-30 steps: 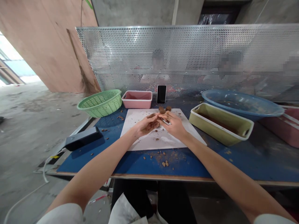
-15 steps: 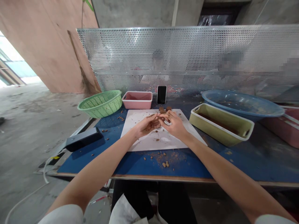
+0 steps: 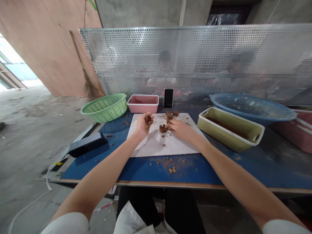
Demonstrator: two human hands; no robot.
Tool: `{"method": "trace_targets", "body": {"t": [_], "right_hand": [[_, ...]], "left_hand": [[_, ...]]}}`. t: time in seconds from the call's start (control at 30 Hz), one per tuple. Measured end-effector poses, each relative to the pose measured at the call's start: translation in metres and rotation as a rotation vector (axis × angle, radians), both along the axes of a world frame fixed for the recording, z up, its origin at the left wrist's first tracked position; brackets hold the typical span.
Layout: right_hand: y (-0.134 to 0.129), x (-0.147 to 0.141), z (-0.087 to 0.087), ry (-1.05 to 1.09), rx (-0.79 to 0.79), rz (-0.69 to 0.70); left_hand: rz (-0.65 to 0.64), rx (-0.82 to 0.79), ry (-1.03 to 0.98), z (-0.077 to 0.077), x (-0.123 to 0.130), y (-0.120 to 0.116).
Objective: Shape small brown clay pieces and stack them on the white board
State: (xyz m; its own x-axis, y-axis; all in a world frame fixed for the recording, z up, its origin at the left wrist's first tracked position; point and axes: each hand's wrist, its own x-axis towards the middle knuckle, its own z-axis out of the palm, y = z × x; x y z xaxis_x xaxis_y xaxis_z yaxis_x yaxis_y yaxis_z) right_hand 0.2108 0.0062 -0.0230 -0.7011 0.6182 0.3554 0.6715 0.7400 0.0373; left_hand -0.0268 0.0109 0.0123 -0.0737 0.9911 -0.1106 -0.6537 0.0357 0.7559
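A white board (image 3: 143,148) lies on the blue table, dotted with brown crumbs. A small brown clay-like piece (image 3: 163,128) rests near its middle, beside the fingertips of my right hand (image 3: 180,129). Those fingers are stretched out and seem to touch its right side. Above the board's left part, my left hand (image 3: 144,125) has its fingers curled, with something brown at them that I cannot make out. More brown lumps (image 3: 175,113) sit at the board's back edge, one of them just behind my right hand.
Behind the board are a green basket (image 3: 104,109), a pink bin (image 3: 143,108) and a phone (image 3: 168,98). An olive bin (image 3: 224,135) and blue basin (image 3: 253,113) stand right. A dark box (image 3: 87,144) lies left. Perforated metal (image 3: 195,65) borders the back.
My hands have moved apart, the left one going left. The brown piece that was between my fingers now shows on the board by my right hand.
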Motion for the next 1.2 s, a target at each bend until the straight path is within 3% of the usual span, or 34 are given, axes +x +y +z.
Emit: {"method": "trace_targets", "body": {"t": [0.23, 0.47, 0.67, 1.2], "right_hand": [[0.001, -0.002, -0.006, 0.115, -0.035, -0.003], [-0.001, -0.003, -0.005, 0.121, -0.092, 0.061], [0.001, -0.005, -0.008, 0.141, -0.11, 0.026], [-0.009, -0.009, 0.003, 0.237, -0.179, -0.021]], "left_hand": [[-0.006, 0.016, 0.035, -0.004, 0.0, 0.001], [-0.015, 0.008, 0.028, -0.006, -0.001, 0.004], [-0.003, -0.011, 0.04, -0.003, 0.001, -0.001], [-0.008, -0.023, 0.041, -0.003, -0.001, 0.001]]}}
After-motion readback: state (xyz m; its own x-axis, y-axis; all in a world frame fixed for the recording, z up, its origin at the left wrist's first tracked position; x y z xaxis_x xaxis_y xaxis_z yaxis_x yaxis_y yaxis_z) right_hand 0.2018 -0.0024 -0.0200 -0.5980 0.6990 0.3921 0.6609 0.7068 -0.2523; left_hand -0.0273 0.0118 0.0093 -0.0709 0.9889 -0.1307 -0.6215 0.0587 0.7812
